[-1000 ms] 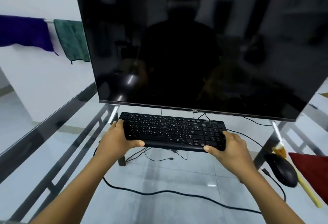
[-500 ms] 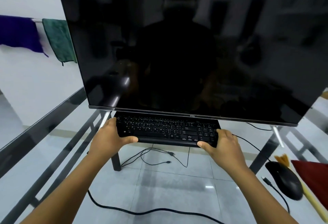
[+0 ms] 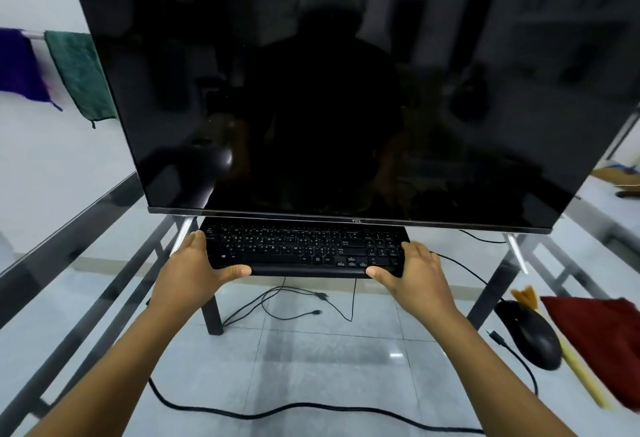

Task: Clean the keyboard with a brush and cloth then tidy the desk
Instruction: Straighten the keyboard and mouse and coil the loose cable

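Soft, even daylight; the dark monitor [image 3: 346,90] mirrors the room, edges bowed and slightly blurred.

The left hand [image 3: 194,270] and right hand [image 3: 417,275] are bare, as are both forearms in view.

keyboard [image 3: 304,251] far rows tucked under monitor [image 3: 346,90], red cloth [image 3: 602,339] cropped right (blurred), brush [image 3: 581,376] seemingly half-hidden behind mouse [image 3: 530,336]

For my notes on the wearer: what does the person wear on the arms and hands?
Nothing visible. The left hand and right hand are bare: no gloves, rings, watch or bracelet. Both forearms are bare down to the picture's edge; no sleeve comes into view.
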### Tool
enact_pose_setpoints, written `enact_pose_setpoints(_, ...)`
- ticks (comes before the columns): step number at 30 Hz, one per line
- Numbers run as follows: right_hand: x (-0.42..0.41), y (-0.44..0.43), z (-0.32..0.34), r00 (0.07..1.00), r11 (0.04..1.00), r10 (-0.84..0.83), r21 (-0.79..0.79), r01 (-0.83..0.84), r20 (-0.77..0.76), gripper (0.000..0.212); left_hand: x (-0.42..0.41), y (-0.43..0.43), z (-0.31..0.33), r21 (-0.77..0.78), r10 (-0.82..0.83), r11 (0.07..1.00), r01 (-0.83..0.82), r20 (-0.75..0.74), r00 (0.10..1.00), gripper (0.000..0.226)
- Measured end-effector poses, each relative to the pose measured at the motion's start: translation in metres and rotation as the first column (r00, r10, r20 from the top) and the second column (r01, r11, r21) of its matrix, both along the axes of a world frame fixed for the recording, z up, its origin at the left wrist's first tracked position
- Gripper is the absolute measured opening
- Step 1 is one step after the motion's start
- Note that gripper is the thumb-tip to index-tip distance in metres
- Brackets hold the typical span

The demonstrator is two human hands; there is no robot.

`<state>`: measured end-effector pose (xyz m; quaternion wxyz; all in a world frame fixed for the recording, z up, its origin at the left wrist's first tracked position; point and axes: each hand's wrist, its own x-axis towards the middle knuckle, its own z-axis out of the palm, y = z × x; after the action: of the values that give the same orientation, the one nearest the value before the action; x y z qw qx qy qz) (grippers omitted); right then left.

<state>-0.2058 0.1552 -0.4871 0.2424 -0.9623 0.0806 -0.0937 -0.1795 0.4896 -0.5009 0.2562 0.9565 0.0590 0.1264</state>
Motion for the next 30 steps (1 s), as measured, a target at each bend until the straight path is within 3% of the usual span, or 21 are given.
enact_pose_setpoints(9,-0.002,-0.002,0.004,0.999,1.0,0.014,-0.007,-0.015,-0.034,0.078,-0.004,-0.004,0.008,0.023,-0.004,1.0,0.006,-0.086,0.996,0.078)
enact_pose_setpoints(13,-0.02,-0.034,0.018,0.999,0.999,-0.029,-0.033,0.028,-0.028,0.067,-0.016,-0.032,0.016,0.159,-0.03,0.986,0.046,-0.099,0.995,0.092)
enact_pose_setpoints(18,-0.065,-0.091,0.029,0.971,0.959,-0.24,-0.152,0.24,0.017,0.05,-0.035,-0.13,0.03,0.224,-0.343,0.915,0.336,-0.008,0.939,0.069)
enact_pose_setpoints(22,-0.097,-0.108,0.024,0.956,0.933,-0.29,-0.233,0.273,-0.044,0.048,-0.032,-0.194,0.028,0.248,-0.551,0.808,0.535,-0.006,0.835,0.065)
enact_pose_setpoints(30,-0.072,-0.122,0.001,0.987,0.962,-0.15,-0.221,0.161,0.064,0.031,-0.023,-0.219,0.009,0.244,-0.58,0.785,0.569,-0.033,0.814,0.065)
